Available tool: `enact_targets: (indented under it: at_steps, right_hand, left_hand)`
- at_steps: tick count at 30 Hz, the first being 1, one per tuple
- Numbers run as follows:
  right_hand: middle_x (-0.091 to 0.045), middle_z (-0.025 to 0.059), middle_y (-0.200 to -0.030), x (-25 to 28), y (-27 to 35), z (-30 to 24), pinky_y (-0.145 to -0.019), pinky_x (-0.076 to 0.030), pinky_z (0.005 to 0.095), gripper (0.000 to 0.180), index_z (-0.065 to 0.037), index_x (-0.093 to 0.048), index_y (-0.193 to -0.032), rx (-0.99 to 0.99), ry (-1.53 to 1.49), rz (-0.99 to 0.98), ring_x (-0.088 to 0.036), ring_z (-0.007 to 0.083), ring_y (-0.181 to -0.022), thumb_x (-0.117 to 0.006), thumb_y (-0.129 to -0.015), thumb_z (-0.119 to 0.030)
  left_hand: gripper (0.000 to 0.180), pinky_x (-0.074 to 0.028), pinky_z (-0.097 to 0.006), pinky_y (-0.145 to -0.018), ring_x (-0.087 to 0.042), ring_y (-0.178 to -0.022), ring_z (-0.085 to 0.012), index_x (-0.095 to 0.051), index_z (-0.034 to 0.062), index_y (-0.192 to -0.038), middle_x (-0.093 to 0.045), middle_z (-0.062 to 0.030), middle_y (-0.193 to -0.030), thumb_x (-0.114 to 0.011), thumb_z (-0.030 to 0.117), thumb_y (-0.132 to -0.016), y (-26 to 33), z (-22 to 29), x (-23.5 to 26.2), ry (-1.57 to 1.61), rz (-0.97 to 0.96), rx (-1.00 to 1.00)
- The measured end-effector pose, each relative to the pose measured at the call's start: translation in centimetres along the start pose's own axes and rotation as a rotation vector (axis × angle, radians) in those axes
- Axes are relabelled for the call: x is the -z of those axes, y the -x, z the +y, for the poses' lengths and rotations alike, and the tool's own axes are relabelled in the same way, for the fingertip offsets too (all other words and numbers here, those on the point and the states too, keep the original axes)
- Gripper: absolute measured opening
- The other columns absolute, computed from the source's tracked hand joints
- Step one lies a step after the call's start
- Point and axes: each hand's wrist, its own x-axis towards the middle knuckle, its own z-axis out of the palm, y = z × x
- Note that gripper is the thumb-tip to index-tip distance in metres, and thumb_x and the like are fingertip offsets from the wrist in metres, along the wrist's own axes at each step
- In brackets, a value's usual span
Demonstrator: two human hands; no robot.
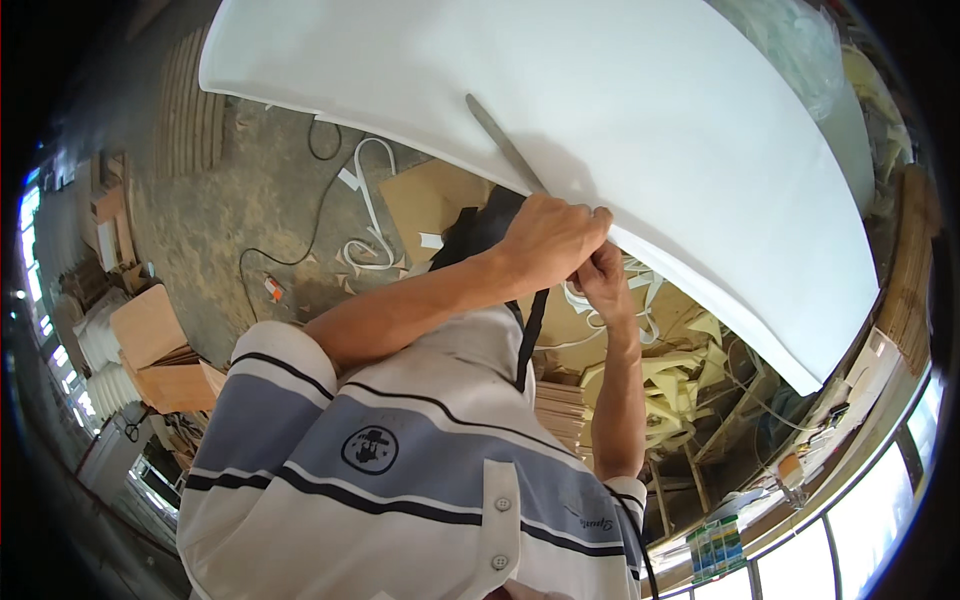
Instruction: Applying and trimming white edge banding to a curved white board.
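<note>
A large white sheet [660, 120] stretches across the top of the view, its near edge running just past my hands. From the closed fist of my left hand [557, 238] a knife's long, narrow grey blade [505, 143] points up and left over the sheet. The knife's handle is hidden in that fist. My right hand [604, 285] sits right beside and below it, fingers closed at the sheet's near edge. What those right fingers grip is covered by the left hand.
Curled white strips [375, 215] and a black cable [288, 262] lie on the concrete floor at left, beside brown board [425, 205]. Yellow foam scraps [665, 390] are heaped below the sheet on the right. Wooden panels [160, 345] stand at far left.
</note>
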Motion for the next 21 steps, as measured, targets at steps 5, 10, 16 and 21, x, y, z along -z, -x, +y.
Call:
enact_targets:
  at_steps: [5, 10, 16, 21]
  right_hand:
    - [-0.053, -0.0007, -0.059, 0.7, 2.4, -0.7, -0.046, -0.034, 0.0233, 0.026, -0.001, -0.062, -0.085, -0.062, 0.093, 0.072, -0.043, 0.0054, -0.051, -0.057, -0.097, -0.022]
    - [-0.051, 0.0000, -0.058, 1.5, 6.4, 0.6, -0.046, -0.033, 0.0234, 0.029, -0.001, -0.061, -0.082, -0.102, 0.111, 0.135, -0.042, 0.0055, -0.051, -0.057, -0.097, -0.026]
    - [-0.050, -0.0012, -0.058, 1.7, 8.3, 1.6, -0.047, -0.032, 0.0235, 0.027, -0.002, -0.060, -0.081, -0.125, 0.058, 0.143, -0.041, 0.0051, -0.052, -0.058, -0.097, -0.024]
    - [-0.049, -0.0019, -0.058, 1.4, 8.0, 0.1, -0.047, -0.032, 0.0232, 0.025, -0.001, -0.060, -0.080, -0.166, 0.065, 0.154, -0.041, 0.0051, -0.052, -0.060, -0.097, -0.020]
  left_hand:
    - [0.013, -0.049, -0.040, -0.047, -0.065, -0.056, -0.0292, -0.058, 0.0026, -0.082, -0.062, -0.0083, -0.062, -0.065, 0.012, -0.076, -0.2, 1.2, 0.1, 0.007, -0.011, 0.013]
    - [0.010, -0.049, -0.036, -0.045, -0.066, -0.052, -0.0256, -0.059, 0.0027, -0.076, -0.063, -0.0109, -0.057, -0.065, 0.011, -0.075, 0.1, 0.9, -0.3, -0.022, 0.043, -0.041]
    - [0.009, -0.049, -0.036, -0.044, -0.066, -0.053, -0.0248, -0.059, 0.0034, -0.076, -0.061, -0.0093, -0.055, -0.064, 0.011, -0.078, 0.5, 1.1, -0.1, -0.057, 0.002, -0.070]
    - [0.011, -0.050, -0.035, -0.045, -0.066, -0.053, -0.0228, -0.061, 0.0020, -0.081, -0.064, -0.0080, -0.059, -0.065, 0.012, -0.077, 0.0, 1.4, 0.3, 0.029, 0.037, -0.076]
